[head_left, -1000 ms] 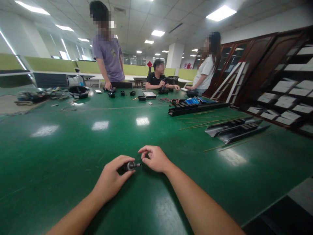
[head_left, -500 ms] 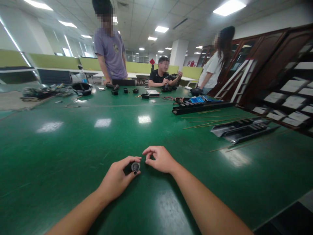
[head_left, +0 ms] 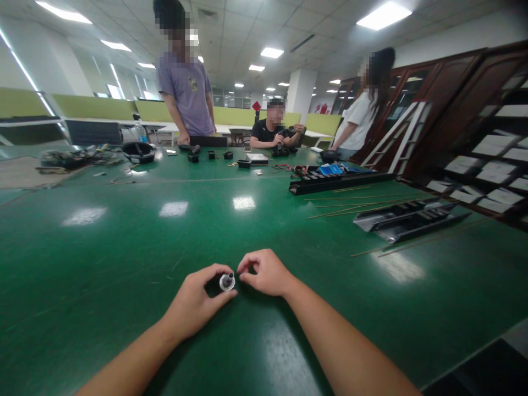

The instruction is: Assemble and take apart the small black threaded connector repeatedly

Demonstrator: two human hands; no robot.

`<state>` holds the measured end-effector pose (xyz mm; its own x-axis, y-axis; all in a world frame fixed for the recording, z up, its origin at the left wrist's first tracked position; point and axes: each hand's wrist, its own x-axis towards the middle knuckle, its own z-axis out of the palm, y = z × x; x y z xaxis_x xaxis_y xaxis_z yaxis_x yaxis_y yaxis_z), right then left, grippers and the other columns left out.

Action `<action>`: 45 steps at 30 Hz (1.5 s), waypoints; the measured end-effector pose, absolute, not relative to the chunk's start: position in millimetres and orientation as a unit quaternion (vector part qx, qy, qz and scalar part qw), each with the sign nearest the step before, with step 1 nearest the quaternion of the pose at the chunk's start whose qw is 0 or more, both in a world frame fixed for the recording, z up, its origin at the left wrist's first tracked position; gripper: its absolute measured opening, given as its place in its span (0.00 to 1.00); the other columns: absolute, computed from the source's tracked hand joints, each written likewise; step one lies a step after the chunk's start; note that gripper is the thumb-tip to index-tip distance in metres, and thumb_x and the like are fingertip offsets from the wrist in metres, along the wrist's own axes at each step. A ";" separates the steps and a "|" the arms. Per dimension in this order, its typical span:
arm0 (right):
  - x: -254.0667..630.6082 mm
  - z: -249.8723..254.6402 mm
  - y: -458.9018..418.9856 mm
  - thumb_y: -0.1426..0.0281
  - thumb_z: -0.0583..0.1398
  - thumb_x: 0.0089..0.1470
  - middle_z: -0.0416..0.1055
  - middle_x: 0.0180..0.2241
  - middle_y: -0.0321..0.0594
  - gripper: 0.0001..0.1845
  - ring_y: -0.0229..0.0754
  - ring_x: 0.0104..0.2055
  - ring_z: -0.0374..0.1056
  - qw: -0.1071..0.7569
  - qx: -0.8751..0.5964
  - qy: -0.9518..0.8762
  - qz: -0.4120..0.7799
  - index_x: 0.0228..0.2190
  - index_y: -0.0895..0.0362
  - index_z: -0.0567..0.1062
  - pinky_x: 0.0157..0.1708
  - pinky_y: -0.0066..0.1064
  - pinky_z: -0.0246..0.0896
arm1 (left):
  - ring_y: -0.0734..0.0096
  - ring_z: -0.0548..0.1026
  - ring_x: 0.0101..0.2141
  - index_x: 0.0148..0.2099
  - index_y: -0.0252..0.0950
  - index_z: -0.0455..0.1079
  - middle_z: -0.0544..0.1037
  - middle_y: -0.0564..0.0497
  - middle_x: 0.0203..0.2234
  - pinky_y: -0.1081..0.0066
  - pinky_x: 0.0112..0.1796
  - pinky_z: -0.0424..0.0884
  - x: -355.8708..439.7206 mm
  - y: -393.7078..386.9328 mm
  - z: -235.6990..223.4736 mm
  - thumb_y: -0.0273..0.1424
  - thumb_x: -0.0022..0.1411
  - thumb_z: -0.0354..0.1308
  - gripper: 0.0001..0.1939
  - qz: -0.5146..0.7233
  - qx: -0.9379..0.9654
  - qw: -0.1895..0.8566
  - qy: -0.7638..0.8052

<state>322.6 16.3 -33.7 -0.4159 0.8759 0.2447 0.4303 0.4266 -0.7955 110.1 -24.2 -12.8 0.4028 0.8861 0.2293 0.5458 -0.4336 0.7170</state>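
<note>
My left hand point(head_left: 193, 305) rests on the green table point(head_left: 124, 247) with its fingers wrapped round a small dark cylindrical part with a silver end point(head_left: 226, 282). The silver end faces up toward the camera. My right hand point(head_left: 264, 272) lies just to the right of it, thumb and forefinger pinched together close to the part's tip. What the pinch holds, if anything, is too small to see.
Long black trays point(head_left: 336, 181) point(head_left: 408, 217) and thin wooden sticks point(head_left: 350, 208) lie at the right. Small black parts point(head_left: 243, 162) and a black ring point(head_left: 138, 149) sit at the far edge. Three people are at the far side. Dark cabinets point(head_left: 474, 137) stand at right.
The part in my left hand has turned from lying sideways with its tip toward my right hand to pointing its silver end upward. My right hand stays pinched beside it.
</note>
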 end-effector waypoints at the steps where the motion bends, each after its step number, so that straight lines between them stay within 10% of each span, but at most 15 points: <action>1: 322.2 -33.5 15.6 0.74 0.63 0.45 0.75 0.25 0.34 0.06 0.32 0.20 0.57 0.335 -0.417 -0.776 0.335 0.29 0.59 0.79 0.21 0.24 0.49 | 0.68 0.76 0.42 0.47 0.43 0.72 0.79 0.55 0.41 0.69 0.45 0.70 110.2 -24.2 -12.7 0.37 0.58 0.65 0.14 0.309 0.789 0.274 0.454; 45: 320.0 -18.7 5.2 0.73 0.65 0.45 0.77 0.30 0.37 0.10 0.37 0.29 0.68 0.361 -0.377 -0.790 0.323 0.34 0.57 0.81 0.29 0.25 0.58 | 0.65 0.75 0.41 0.45 0.42 0.73 0.78 0.53 0.39 0.67 0.42 0.69 111.5 -19.0 -14.9 0.37 0.57 0.66 0.14 0.324 0.774 0.247 0.485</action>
